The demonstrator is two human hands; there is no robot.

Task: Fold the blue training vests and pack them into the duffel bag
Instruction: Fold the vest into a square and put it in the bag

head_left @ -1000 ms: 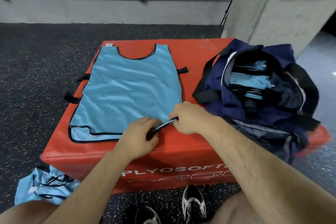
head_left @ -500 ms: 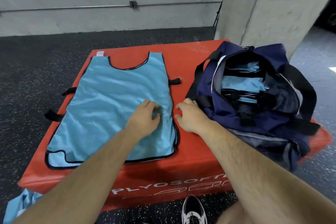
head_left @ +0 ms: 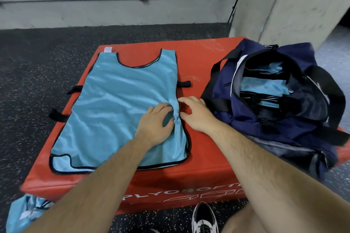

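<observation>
The left hand (head_left: 154,125) lies palm down on the blue vest (head_left: 117,108), close to its right edge, with the fingers (head_left: 163,108) only slightly bent and pressing the cloth, which puckers just beyond the fingertips. It grips nothing. The right hand (head_left: 197,115) rests on the red box (head_left: 206,56) just beside that edge, its fingers loosely spread and gently curved, holding nothing; the thumb tip meets the vest's black trim. The vest is spread flat on the box, neck away from the person. Beside it to the right stands the open duffel bag (head_left: 251,119) with folded vests (head_left: 265,87) inside. More blue vests (head_left: 24,212) lie on the floor at lower left.

1 second earlier both hands pinched the near hem; since then they have let go and moved up to the vest's right side.
</observation>
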